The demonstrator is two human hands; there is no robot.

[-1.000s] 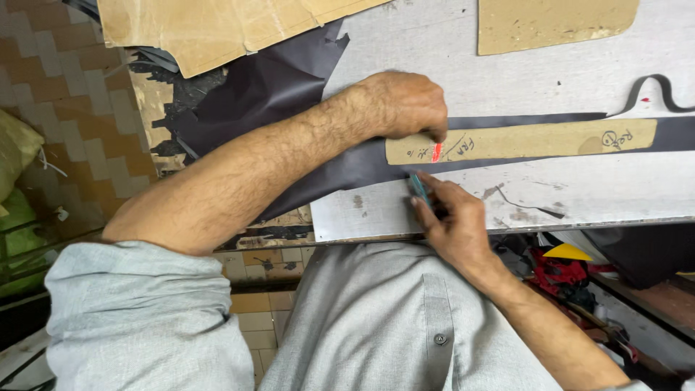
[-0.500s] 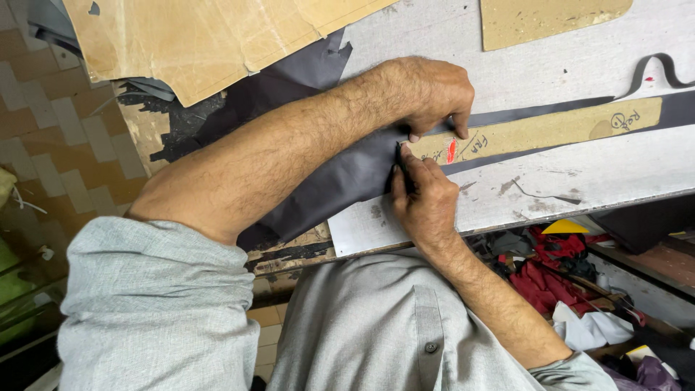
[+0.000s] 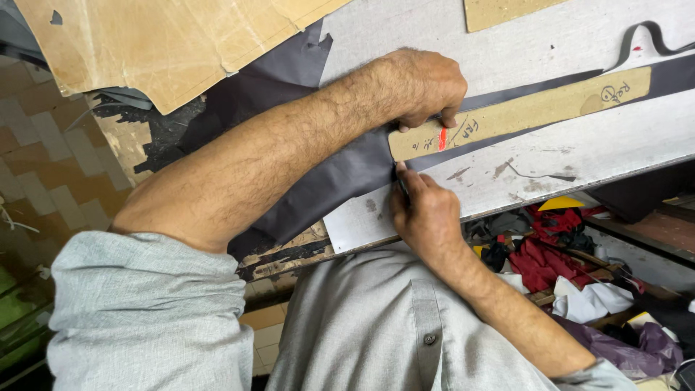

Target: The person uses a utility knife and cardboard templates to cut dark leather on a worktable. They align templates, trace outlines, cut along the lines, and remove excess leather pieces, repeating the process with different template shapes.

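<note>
A long tan cardboard template (image 3: 521, 112) with a red mark lies on a dark sheet of material (image 3: 340, 174), spread over a white cutting board (image 3: 579, 152). My left hand (image 3: 427, 87) presses down on the template's left end, fingers curled over its top edge. Just below it, my right hand (image 3: 427, 217) grips a small dark cutting tool (image 3: 402, 187). The tool's tip touches the dark sheet at the template's lower left corner. My left forearm crosses over the dark sheet and hides part of it.
Large tan cardboard sheets (image 3: 145, 43) lie at the upper left, and another cardboard piece (image 3: 499, 11) at the top. A curved dark offcut (image 3: 648, 36) rests at the upper right. Red, white and purple scraps (image 3: 557, 253) pile below the board's edge. Tiled floor (image 3: 36, 181) shows on the left.
My right hand with the cutting tool has slid left along the template's lower edge to its left end. My left hand still presses the template.
</note>
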